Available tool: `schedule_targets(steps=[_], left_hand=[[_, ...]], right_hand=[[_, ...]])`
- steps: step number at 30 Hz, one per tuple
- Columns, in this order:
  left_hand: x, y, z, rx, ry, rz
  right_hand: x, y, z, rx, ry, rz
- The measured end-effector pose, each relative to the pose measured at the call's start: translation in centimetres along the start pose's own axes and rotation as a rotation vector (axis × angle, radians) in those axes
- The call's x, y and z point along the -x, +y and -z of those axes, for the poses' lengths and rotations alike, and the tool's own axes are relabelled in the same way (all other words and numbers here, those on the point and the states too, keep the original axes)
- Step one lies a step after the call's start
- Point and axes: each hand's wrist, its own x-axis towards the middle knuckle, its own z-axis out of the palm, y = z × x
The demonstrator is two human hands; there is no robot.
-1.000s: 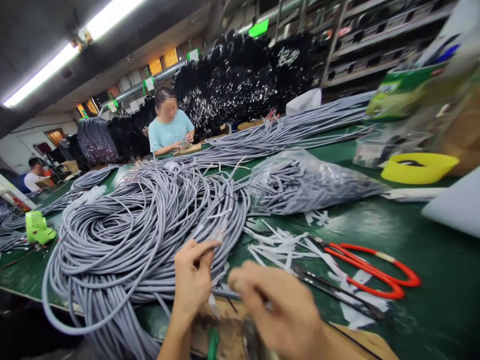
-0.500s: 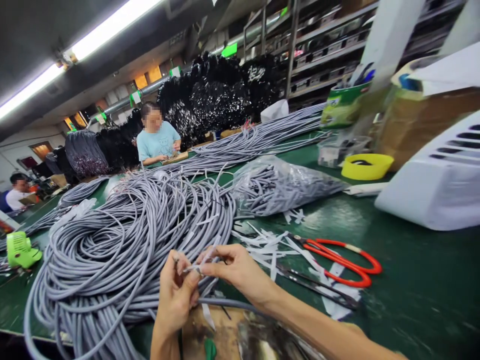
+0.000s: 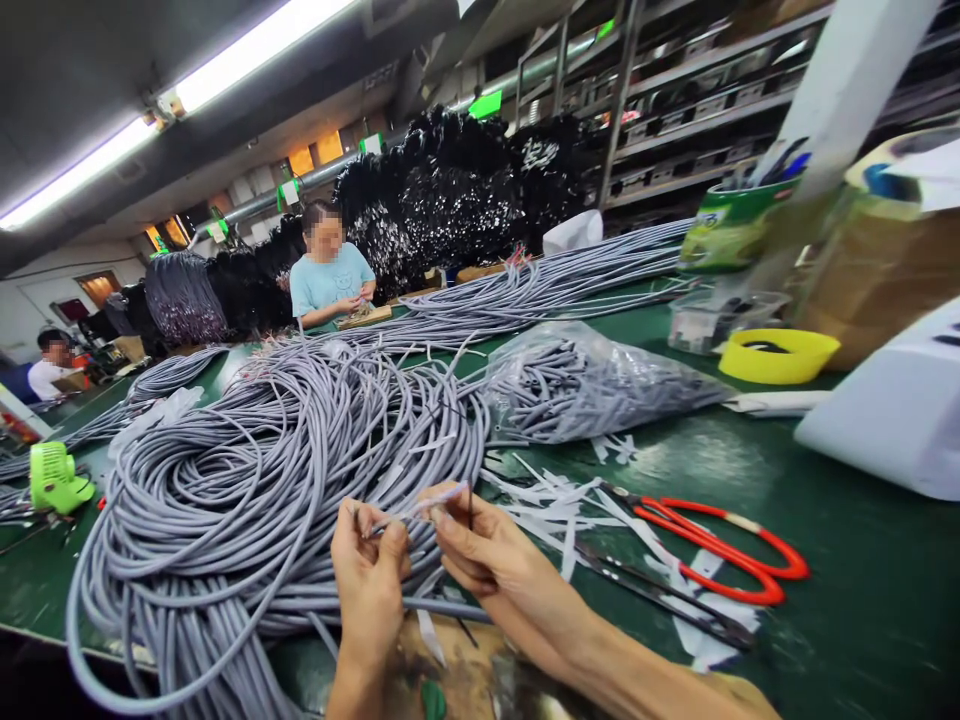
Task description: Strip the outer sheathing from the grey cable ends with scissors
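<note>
My left hand [image 3: 373, 572] is closed, thumb against fingertips, around the end of a grey cable [image 3: 446, 608] that runs off to the right beneath my other hand. Close beside it, my right hand [image 3: 491, 560] pinches a thin whitish strip [image 3: 452, 493]. The strip spans the small gap between the two hands; its exact join to the cable is too blurred to tell. Below them is a worn wooden board [image 3: 469, 660] with a green object on it. A big coil of grey cables [image 3: 247, 480] lies behind and left of my hands.
Red-handled scissors [image 3: 727, 545] lie on the right among white strips [image 3: 559, 505], with a dark tool [image 3: 667, 590] alongside. Farther back are a clear bag of short cable pieces [image 3: 592, 385], a yellow ring [image 3: 780, 355] and a green fan [image 3: 58, 478]. Across the green table a person [image 3: 334, 270] works.
My right hand has drawn slightly away from my left, stretching the strip between them. The view has shifted, so the scene sits farther right.
</note>
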Motion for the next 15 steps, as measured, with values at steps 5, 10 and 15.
schedule_targets(steps=[5, 10, 15], left_hand=[[0.04, 0.05, -0.1, 0.059, 0.092, -0.008], [0.09, -0.17, -0.13, 0.132, 0.142, 0.003], [0.09, -0.27, 0.13, 0.172, 0.139, 0.032]], right_hand=[[0.11, 0.07, 0.52, 0.04, -0.152, -0.001], [-0.06, -0.04, 0.87, -0.015, -0.142, 0.017], [-0.56, 0.04, 0.97, 0.044, -0.098, -0.028]])
